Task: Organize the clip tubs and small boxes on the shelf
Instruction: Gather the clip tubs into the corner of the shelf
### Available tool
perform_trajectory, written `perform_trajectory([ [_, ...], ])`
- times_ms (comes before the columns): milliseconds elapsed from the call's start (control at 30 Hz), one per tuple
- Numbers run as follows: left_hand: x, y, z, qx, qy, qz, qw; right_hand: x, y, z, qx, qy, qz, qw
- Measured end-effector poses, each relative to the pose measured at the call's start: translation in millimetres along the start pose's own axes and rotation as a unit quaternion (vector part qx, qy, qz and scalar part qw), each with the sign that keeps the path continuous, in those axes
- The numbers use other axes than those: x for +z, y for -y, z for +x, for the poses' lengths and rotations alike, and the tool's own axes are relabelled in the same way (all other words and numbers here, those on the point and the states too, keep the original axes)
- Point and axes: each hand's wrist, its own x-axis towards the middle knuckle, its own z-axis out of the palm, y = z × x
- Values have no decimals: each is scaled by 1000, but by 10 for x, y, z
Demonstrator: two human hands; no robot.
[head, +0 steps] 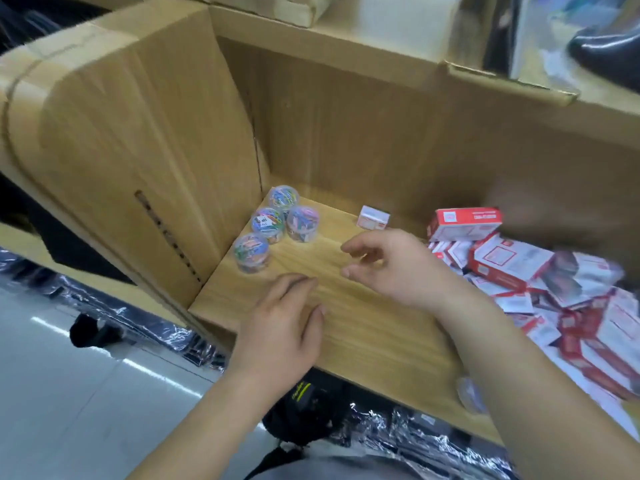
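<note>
Wood-grain shelf (363,323) boards are carrying everything: four clear clip tubs (268,221), full of coloured clips, are sitting in a tight cluster in the back left corner, close against the side panel (138,150). A heap of red-and-white small boxes (540,282) is sprawling over the right end, lying at all angles. One lone small box (373,218) is lying apart between the two groups, near the back wall, its long axis running roughly left to right. Both hands are hovering over the bare middle of the shelf, and neither grip is holding anything. The left hand (280,327) is lying palm down low over the front boards, fingers relaxed and slightly bent. The right hand (391,265) is hanging further back, fingers loosely curled with thumb and forefinger apart. What the coming move is turning on is this: the lone box is lying just beyond the right hand, toward the back wall, so that hand is the nearer one both for it and for the heap on its right. The tubs are lying ahead and to the left of the left hand, which is nearer to them. Judging from the layout, the tubs are already grouped while the boxes are waiting to be sorted. Reaching for the lone box is likely calling for a pinch across its short sides.
</note>
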Motion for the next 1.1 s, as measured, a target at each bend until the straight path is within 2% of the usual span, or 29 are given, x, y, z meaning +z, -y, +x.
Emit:
perform_trajectory([
  [67, 241, -315, -145, 9, 51, -64, 997, -167, -137, -410, 12, 11, 3, 1000],
  [200, 743, -811, -394, 37, 158, -144, 976, -485, -556, -1266, 72, -63, -25, 995],
  [333, 995, -1162, -359, 163, 205, -40, 964, -606, -952, -1964, 141, -195, 25, 970],
  [433, 1158, -1400, -404, 165, 228, -24, 959, -523, -1195, -2284, 168, -248, 19, 954],
  [600, 1458, -1512, -691, 126, 197, 7, 972, -408, -1509, -2656, 195, -267, -28, 943],
  [800, 1582, -1540, -753, 127, 159, 38, 978, -251, -1573, -2788, 166, -318, -120, 926],
  [900, 1574, -1551, -763, 113, 154, 43, 981, -225, -1687, -2862, 190, -273, -139, 933],
  [967, 1576, -1551, -789, 108, 146, 33, 983, -183, -1792, -2872, 205, -227, -103, 946],
  [1100, 1615, -1566, -805, 113, 127, 46, 984, -26, -1974, -2834, 165, -213, -68, 961],
])
